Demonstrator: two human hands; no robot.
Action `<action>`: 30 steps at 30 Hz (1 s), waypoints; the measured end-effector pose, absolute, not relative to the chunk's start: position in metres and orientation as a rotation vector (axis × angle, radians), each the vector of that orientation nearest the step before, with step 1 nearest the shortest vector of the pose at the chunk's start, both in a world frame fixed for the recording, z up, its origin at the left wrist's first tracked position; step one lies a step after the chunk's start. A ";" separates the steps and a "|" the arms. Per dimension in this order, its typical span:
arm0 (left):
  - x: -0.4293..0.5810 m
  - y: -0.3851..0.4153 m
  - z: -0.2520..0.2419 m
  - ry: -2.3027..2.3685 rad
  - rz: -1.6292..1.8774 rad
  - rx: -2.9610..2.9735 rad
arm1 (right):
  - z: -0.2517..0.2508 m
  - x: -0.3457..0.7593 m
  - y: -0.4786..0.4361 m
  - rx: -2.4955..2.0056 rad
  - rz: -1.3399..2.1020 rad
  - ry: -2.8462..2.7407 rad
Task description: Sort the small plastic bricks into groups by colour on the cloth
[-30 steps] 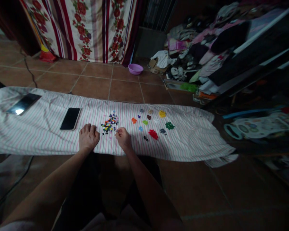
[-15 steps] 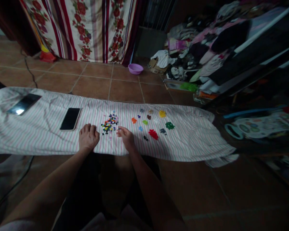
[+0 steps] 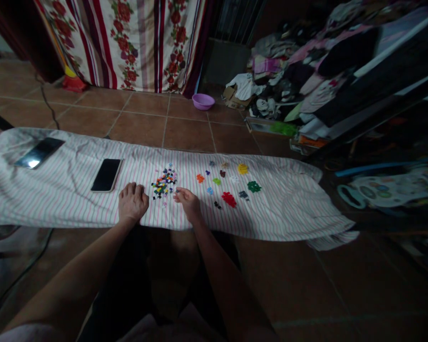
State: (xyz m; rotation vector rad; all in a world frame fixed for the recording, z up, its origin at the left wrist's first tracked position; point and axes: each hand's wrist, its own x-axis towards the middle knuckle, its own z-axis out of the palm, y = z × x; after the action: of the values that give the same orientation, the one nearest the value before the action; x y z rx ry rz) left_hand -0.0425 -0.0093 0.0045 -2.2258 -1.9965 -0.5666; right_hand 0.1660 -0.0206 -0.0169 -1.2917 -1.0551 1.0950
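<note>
A mixed pile of small coloured pieces [image 3: 164,184] lies on the striped cloth [image 3: 278,209]. My left hand [image 3: 132,202] rests on the cloth just left of the pile, its fingers curled down and close together. On the pile's right side, my right hand [image 3: 187,202] has thumb and index finger pinched on a small dark grey piece. Further right lie single-colour groups: red pieces [image 3: 228,199], green pieces [image 3: 254,186], yellow pieces [image 3: 242,168], orange pieces [image 3: 199,178], grey pieces [image 3: 243,195] and black pieces [image 3: 217,205], among several others.
A phone [image 3: 107,175] lies left of my left hand, and a dark glossy device [image 3: 40,153] sits at the far left of the cloth. Beyond the cloth, a purple basin [image 3: 203,101] stands on the tiled floor near a heap of clothes [image 3: 285,80].
The whole view has shifted slightly, moving the scene a little to the right. Both hands keep nearly the same places beside the pile.
</note>
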 end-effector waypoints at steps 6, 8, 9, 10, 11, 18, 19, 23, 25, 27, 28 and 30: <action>-0.042 -0.009 0.005 -1.982 -0.551 -2.210 | -0.019 0.164 -0.019 -1.265 1.077 -1.042; -0.042 -0.009 0.005 -1.977 -0.553 -2.211 | -0.018 0.165 -0.019 -1.299 1.067 -1.062; -0.042 -0.009 0.006 -1.975 -0.555 -2.213 | -0.017 0.165 -0.019 -1.327 1.060 -1.081; -0.042 -0.009 0.006 -1.974 -0.556 -2.215 | -0.016 0.166 -0.019 -1.362 1.047 -1.107; -0.042 -0.009 0.006 -1.973 -0.554 -2.220 | -0.015 0.167 -0.020 -1.404 1.027 -1.134; -0.042 -0.010 0.008 -1.960 -0.517 -2.207 | -0.004 0.179 -0.025 -1.646 0.817 -1.347; -0.042 -0.010 0.007 -1.958 -0.515 -2.205 | -0.002 0.181 -0.027 -1.665 0.776 -1.377; -0.043 -0.010 0.006 -1.953 -0.502 -2.199 | 0.006 0.188 -0.030 -1.748 0.638 -1.488; -0.043 -0.009 0.006 -1.949 -0.495 -2.196 | 0.008 0.192 -0.032 -1.805 0.587 -1.542; -0.042 -0.009 0.007 -1.946 -0.489 -2.198 | 0.009 0.195 -0.034 -1.851 0.536 -1.591; -0.042 -0.009 0.007 -1.946 -0.488 -2.199 | 0.009 0.196 -0.035 -1.866 0.514 -1.614; -0.042 -0.009 0.008 -1.949 -0.491 -2.199 | 0.010 0.200 -0.037 -1.887 0.475 -1.654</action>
State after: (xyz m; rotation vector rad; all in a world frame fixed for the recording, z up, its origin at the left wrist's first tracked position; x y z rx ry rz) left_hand -0.0420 -0.0094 0.0078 -2.1990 -1.9490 -0.4911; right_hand 0.2000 -0.0373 0.0097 -1.8873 -1.6537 0.4754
